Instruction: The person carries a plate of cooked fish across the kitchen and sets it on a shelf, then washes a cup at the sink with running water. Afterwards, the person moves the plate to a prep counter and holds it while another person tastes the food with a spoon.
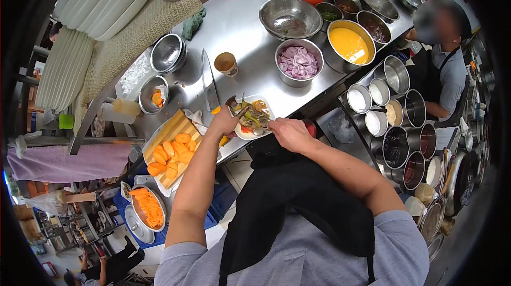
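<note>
A small white plate (270,106) at the counter's front edge bears dark, grey-brown food (252,114) with green chilli (248,119) and orange-red bits. My left hand (225,122) is closed at the plate's left side, beside a dark brown piece; what its fingers grip is hidden. At the plate's right side my right hand (290,134) is closed around the handle of what looks like a metal spoon (259,131), its bowl in the food. A large knife (208,81) lies on the counter beyond my left hand, near a paper cup (226,64).
Cut carrots lie on a wooden board (150,154) at left, above a bowl of shredded carrot (150,212). Steel bowls of sliced onion (298,64) and yellow liquid (349,43) stand at right. Plates (65,68) are stacked upper left. A co-worker (447,68) stands far right.
</note>
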`<state>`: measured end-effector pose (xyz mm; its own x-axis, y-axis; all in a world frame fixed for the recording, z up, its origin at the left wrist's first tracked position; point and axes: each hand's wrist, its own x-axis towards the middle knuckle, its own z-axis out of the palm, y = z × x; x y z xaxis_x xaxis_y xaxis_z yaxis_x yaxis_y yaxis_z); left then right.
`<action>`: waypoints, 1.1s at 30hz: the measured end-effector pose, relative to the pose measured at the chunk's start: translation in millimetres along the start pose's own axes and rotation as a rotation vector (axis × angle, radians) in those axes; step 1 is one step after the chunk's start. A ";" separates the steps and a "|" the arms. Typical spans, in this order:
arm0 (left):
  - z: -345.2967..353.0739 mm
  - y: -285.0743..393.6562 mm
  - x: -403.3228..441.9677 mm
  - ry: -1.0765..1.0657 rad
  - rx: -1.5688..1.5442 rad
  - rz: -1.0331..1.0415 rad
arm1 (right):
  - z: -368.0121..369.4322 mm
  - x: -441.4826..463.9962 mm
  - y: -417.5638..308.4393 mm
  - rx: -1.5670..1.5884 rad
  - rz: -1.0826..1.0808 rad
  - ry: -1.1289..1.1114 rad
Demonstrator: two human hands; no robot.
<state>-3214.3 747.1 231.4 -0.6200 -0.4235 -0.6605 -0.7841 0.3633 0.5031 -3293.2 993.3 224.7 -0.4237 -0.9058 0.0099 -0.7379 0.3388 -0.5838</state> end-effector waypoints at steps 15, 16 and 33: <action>61.4 -33.2 -26.3 0.104 -0.649 0.075 | 18.2 -2.6 -0.6 -0.092 0.065 0.100; 61.0 -28.7 -30.7 0.109 -0.657 0.072 | 18.4 -3.6 -1.4 -0.100 0.065 0.092; 87.7 -60.3 -26.7 0.035 -0.945 0.117 | -1.3 36.4 -16.9 -0.274 -0.095 0.188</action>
<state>-3148.1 809.2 169.8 -0.6847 -0.4568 -0.5680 -0.4049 -0.4095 0.8175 -3296.8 954.9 235.9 -0.4171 -0.8824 0.2177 -0.8814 0.3344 -0.3336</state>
